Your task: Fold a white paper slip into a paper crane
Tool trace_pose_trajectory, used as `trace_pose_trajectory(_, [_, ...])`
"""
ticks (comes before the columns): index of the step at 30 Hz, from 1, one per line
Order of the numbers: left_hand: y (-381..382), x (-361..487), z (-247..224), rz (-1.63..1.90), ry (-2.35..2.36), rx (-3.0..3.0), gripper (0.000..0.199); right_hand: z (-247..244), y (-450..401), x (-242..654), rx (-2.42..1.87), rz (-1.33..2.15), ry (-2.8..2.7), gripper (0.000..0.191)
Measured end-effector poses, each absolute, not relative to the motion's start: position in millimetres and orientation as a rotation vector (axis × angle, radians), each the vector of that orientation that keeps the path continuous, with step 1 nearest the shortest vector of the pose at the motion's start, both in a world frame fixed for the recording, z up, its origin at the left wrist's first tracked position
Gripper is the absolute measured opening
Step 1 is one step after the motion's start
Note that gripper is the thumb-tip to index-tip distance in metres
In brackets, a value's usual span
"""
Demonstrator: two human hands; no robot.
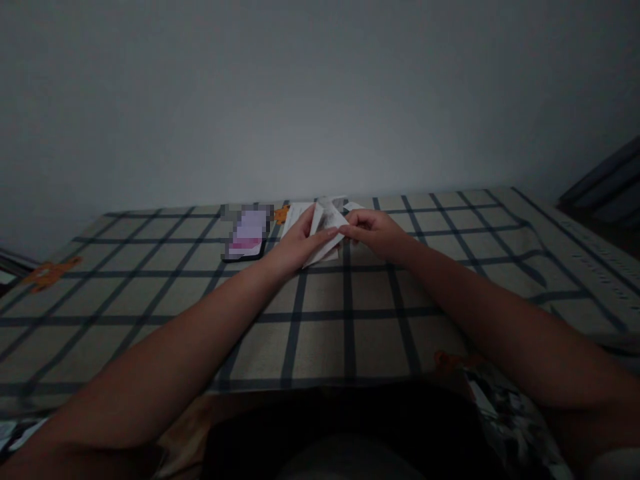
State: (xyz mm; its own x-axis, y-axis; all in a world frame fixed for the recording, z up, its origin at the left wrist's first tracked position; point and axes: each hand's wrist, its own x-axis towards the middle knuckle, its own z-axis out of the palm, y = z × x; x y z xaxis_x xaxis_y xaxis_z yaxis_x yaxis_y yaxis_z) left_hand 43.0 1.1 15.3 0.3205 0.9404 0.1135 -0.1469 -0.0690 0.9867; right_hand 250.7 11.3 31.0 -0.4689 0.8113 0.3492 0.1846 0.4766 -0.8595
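Observation:
A folded sheet of white paper [326, 223] with grey print on part of it is held up a little above the table, between both hands. My left hand [304, 237] grips its left side, the thumb lying across the lower part toward the right. The fingers of my right hand [369, 230] pinch the paper's right edge, close to the left thumb's tip. Behind the hands lie more white papers [294, 217], partly covered by my left hand and the folded sheet.
Left of the hands lies a phone [247, 232] with a lit screen, partly blurred. A checked cloth [320, 347] with orange figures covers the table. A plain grey wall [320, 100] rises behind the far edge. Dark striped fabric [607, 183] shows at the far right.

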Motion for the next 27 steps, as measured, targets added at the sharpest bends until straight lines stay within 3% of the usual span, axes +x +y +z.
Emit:
trace_pose_trajectory(3, [3, 45, 18, 1.184, 0.837, 1.152, 0.054, 27, 16, 253, -0.889, 0.977, -1.897, 0.039])
trace_pose_trajectory(9, [2, 47, 30, 1.291, 0.848, 0.946, 0.058, 21, 30, 260, -1.151, 0.874, -1.81, 0.027])
trace_pose_trajectory(16, [6, 46, 27, 1.281, 0.862, 0.953, 0.049, 24, 30, 268, -1.238, 0.252, -2.058, 0.013])
trace_pose_trajectory(20, [7, 46, 26, 1.212, 0.849, 0.968, 0.057, 29, 18, 267, -1.159, -0.064, -2.221, 0.066])
trace_pose_trajectory(27, [6, 46, 30, 1.175, 0.809, 0.915, 0.07, 24, 5, 255, -0.963, -0.239, -2.557, 0.056])
